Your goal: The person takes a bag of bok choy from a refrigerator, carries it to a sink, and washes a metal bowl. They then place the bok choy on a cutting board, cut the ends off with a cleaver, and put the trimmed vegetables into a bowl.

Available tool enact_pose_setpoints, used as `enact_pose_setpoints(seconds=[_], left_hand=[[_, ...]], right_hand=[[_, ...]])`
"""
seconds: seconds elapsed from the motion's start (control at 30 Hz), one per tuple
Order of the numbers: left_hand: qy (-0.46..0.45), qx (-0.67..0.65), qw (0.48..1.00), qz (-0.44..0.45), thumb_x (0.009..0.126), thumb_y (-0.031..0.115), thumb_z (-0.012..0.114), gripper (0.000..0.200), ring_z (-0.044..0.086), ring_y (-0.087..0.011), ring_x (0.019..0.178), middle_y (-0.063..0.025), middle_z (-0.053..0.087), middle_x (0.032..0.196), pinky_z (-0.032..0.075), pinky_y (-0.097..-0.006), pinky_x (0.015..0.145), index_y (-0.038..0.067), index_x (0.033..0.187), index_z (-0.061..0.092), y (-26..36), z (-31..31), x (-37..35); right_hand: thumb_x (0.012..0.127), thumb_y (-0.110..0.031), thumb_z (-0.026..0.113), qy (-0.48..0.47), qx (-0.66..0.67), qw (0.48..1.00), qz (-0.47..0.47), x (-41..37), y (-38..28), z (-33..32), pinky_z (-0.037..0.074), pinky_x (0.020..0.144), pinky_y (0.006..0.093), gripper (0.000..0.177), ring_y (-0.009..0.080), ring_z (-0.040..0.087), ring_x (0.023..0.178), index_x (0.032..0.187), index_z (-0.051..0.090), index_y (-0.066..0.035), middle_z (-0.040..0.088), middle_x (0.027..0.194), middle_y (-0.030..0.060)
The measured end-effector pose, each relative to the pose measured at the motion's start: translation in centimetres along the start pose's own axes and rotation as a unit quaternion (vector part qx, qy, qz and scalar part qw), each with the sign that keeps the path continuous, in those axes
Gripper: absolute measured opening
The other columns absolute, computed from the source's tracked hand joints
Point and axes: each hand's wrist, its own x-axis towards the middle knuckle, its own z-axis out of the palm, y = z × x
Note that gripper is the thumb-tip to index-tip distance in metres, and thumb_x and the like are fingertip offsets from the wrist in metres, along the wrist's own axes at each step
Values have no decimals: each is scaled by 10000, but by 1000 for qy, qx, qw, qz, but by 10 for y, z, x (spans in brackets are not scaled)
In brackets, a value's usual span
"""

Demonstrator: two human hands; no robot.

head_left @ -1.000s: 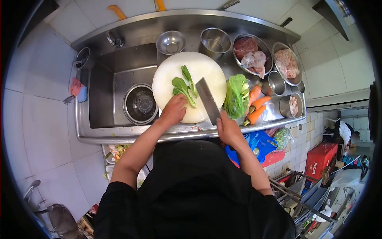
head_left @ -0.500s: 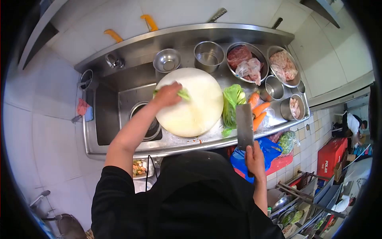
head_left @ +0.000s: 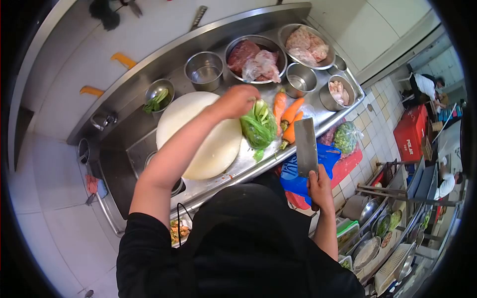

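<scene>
My right hand (head_left: 322, 189) is closed round the handle of a cleaver (head_left: 306, 146), its wide blade pointing up past the front edge of the counter. My left hand (head_left: 239, 102) reaches across the round white cutting board (head_left: 181, 114), fingers curled at the top of a bundle of leafy greens (head_left: 261, 126) in clear plastic; the fingertips are partly hidden. Carrots (head_left: 290, 111) lie just right of the greens. Cut green stalks (head_left: 160, 98) rest in a small metal bowl (head_left: 166, 84) at the board's upper left.
Along the back stand a metal pot (head_left: 203, 69), a bowl of red meat (head_left: 246, 57) and a bowl of pale meat (head_left: 308, 44). The sink (head_left: 117, 174) is at left. Below the counter hang blue bags (head_left: 298, 171). People (head_left: 428, 89) are far right.
My left hand has gone from the board to the bagged greens on the right. Green stalks now lie in the small bowl. The view has turned; the cleaver stays in my right hand.
</scene>
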Motion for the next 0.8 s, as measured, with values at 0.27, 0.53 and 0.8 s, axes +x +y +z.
enact_pose_setpoints(seconds=[0.27, 0.53, 0.8], left_hand=[[-229, 282, 929, -64, 849, 51, 702, 446, 557, -275, 1276, -38, 659, 1318, 450, -436, 1052, 154, 1281, 737, -33, 33, 6], [-188, 245, 951, -11, 847, 78, 726, 362, 561, -283, 1271, -72, 656, 1266, 457, -440, 1056, 115, 1207, 719, -18, -4, 12], [148, 127, 957, -216, 870, 264, 879, 300, 677, -276, 888, -117, 701, 957, 556, -412, 808, 61, 949, 673, 22, -57, -41]], right_hand=[[1094, -151, 596, 18, -10, 1000, -17, -3, 12, -9, 504, 597, 450, 176, 317, 703, 659, 1204, 578, -15, 687, 745, 186], [1089, -139, 594, 15, -14, 1000, 15, 2, 25, -24, 510, 596, 476, 165, 367, 722, 675, 1186, 579, -6, 692, 737, 198], [1099, -149, 582, -17, -32, 998, -44, 28, -12, -22, 515, 603, 441, 150, 313, 718, 668, 1130, 588, -2, 687, 722, 176]])
